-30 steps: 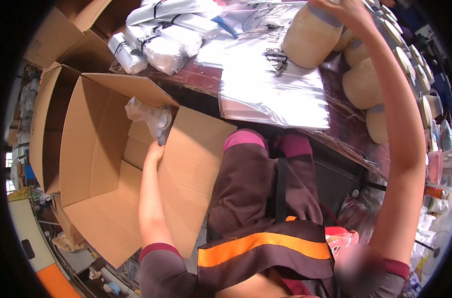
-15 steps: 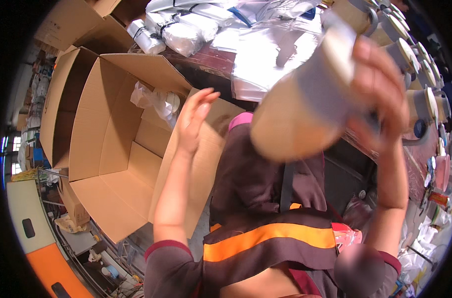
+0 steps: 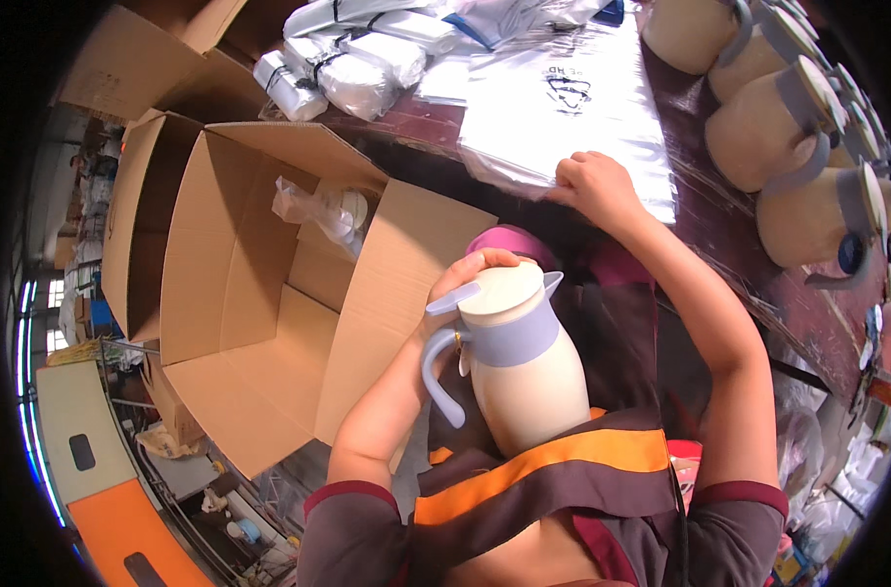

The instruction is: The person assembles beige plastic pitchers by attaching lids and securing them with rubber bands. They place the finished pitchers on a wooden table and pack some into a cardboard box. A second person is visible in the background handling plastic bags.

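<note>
A cream thermos jug (image 3: 528,377) with a grey-blue collar, spout and handle leans upright against my lap and apron. My left hand (image 3: 453,282) is closed round the far side of its top, fingers by the lid; part of that hand is hidden behind the jug. At the table's near edge, my right hand (image 3: 599,189) pinches the edge of a stack of flat clear plastic bags (image 3: 582,108). Inside the open cardboard box (image 3: 245,264) on the left is an item wrapped in clear plastic (image 3: 342,215), only partly visible.
Several similar jugs (image 3: 758,127) stand on the dark red table (image 3: 700,186) at the far right. Bundles of tied plastic bags (image 3: 362,64) lie at the back. Another cardboard box (image 3: 147,215) stands left of the open one, and an orange and grey panel (image 3: 137,528) is at lower left.
The jug has passed from my raised right hand down to my lap and into my left hand. My right hand has moved left onto the plastic bags.
</note>
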The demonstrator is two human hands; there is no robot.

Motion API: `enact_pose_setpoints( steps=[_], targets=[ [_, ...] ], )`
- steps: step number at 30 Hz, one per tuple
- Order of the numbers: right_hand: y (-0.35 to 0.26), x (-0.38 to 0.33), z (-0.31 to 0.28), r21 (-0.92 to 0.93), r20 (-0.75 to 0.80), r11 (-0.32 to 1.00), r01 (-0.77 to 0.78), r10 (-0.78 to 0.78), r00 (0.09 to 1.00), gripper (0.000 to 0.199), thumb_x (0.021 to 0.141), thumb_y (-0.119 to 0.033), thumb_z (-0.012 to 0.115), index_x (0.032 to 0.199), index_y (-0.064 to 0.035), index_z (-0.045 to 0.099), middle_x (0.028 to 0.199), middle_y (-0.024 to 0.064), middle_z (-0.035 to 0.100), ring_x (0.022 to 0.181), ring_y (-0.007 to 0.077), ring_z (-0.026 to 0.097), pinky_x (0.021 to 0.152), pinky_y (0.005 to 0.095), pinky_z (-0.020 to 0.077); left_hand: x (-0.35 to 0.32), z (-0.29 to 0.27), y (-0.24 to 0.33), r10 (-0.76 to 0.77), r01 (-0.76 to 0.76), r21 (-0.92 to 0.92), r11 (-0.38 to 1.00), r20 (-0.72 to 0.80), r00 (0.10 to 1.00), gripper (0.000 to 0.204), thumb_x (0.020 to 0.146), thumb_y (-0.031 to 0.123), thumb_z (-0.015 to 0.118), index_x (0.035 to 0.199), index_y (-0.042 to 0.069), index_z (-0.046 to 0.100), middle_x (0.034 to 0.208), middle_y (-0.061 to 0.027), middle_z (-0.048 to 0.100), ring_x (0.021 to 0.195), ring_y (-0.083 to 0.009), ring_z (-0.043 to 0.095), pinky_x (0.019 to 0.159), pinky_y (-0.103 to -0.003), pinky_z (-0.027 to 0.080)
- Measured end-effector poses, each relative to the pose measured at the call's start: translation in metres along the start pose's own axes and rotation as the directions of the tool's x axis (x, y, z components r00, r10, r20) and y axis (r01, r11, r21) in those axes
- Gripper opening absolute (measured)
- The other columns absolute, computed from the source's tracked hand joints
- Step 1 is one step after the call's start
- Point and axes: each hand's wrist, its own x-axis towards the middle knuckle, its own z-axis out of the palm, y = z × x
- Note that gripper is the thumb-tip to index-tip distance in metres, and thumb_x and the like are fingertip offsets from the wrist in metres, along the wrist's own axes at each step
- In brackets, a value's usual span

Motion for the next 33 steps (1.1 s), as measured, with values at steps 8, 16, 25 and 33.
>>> enact_pose_setpoints(
  steps=[8, 16, 25, 33],
  targets=[
    [0.009, -0.002, -0.026, 0.438, 0.241, 0.841, -0.319, 0.232, 0.942, 0.024, 0.086, -0.023, 0.061, 0.093, -0.0011, 0.068, 0.086, 0.0182, 0.066, 0.081, 0.0353, 0.062, 0.075, 0.0395, 0.0483, 0.041, 0.006, 0.011, -0.060, 0.116, 0.388, 0.914, -0.155, 0.986, 0.029, 0.093, 0.025, 0.053, 0.106, 0.000, 0.059, 0.099, -0.0144, 0.067, 0.088, -0.0178, 0.065, 0.079, -0.031, 0.053],
    [0.010, -0.007, -0.020, 0.403, 0.221, 0.870, -0.283, 0.208, 0.953, 0.023, 0.085, -0.024, 0.063, 0.089, -0.0013, 0.067, 0.086, 0.0173, 0.063, 0.081, 0.0318, 0.061, 0.074, 0.0363, 0.0467, 0.101, 0.006, 0.021, 0.628, -0.258, 0.866, -0.428, 0.490, 0.604, 0.029, 0.081, 0.018, 0.070, 0.105, 0.006, 0.058, 0.101, -0.0080, 0.063, 0.093, -0.0243, 0.060, 0.086, -0.039, 0.047],
    [0.072, 0.006, -0.029, 0.985, 0.169, -0.101, -0.139, 0.711, 0.683, 0.018, 0.089, -0.024, 0.066, 0.095, -0.0074, 0.062, 0.095, 0.0036, 0.065, 0.088, 0.0153, 0.062, 0.081, 0.0297, 0.0460, 0.105, -0.021, 0.023, 0.368, -0.055, 0.722, -0.689, 0.415, 0.832, 0.042, 0.084, 0.032, 0.063, 0.120, 0.010, 0.059, 0.127, -0.0095, 0.057, 0.125, -0.0247, 0.048, 0.110, -0.045, 0.027],
    [0.032, 0.015, -0.009, 0.951, 0.299, -0.210, -0.229, 0.422, 0.856, 0.016, 0.086, -0.014, 0.067, 0.094, -0.0020, 0.061, 0.089, 0.0026, 0.062, 0.085, 0.0104, 0.057, 0.078, 0.0239, 0.0434, 0.151, 0.036, 0.027, 0.600, -0.250, 0.963, -0.104, 0.261, 0.756, 0.030, 0.082, 0.019, 0.068, 0.107, 0.002, 0.063, 0.103, -0.0145, 0.066, 0.096, -0.0257, 0.064, 0.083, -0.034, 0.049]
  ],
)
